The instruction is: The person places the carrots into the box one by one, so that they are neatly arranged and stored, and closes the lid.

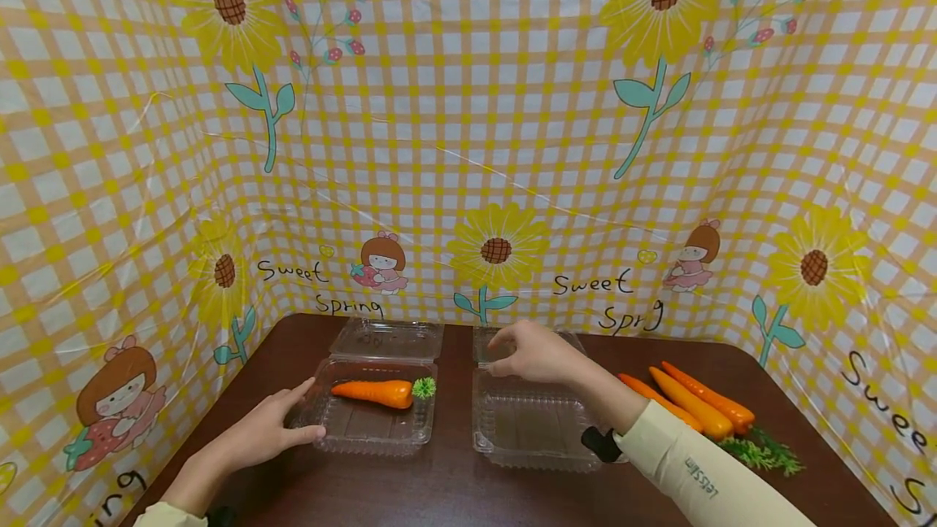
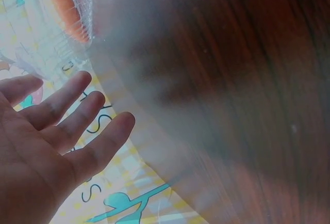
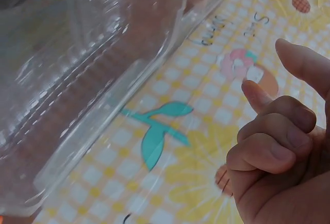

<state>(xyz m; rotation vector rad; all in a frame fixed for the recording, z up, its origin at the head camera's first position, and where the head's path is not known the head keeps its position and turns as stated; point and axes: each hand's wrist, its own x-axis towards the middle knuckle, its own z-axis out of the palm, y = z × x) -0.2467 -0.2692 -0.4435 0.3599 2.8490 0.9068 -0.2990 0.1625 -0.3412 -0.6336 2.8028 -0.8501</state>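
In the head view, an orange carrot (image 1: 376, 393) with a small green top lies in the left clear plastic clamshell box (image 1: 359, 433), whose lid is folded back. My left hand (image 1: 267, 425) is at that box's left side, fingers spread and thumb near the front left corner; the left wrist view shows its fingers (image 2: 111, 139) apart and holding nothing. Over the back of the second clear clamshell box (image 1: 534, 421) hovers my right hand (image 1: 534, 354). Its thumb and index finger stand apart with nothing between them, while the other fingers (image 3: 276, 136) bend inward in the right wrist view.
Several more carrots (image 1: 691, 405) with leafy green tops lie to the right of the second box, beside my right forearm. The dark wooden table (image 1: 329, 486) is bordered by a yellow checked sheet (image 1: 468, 161) at the back and sides.
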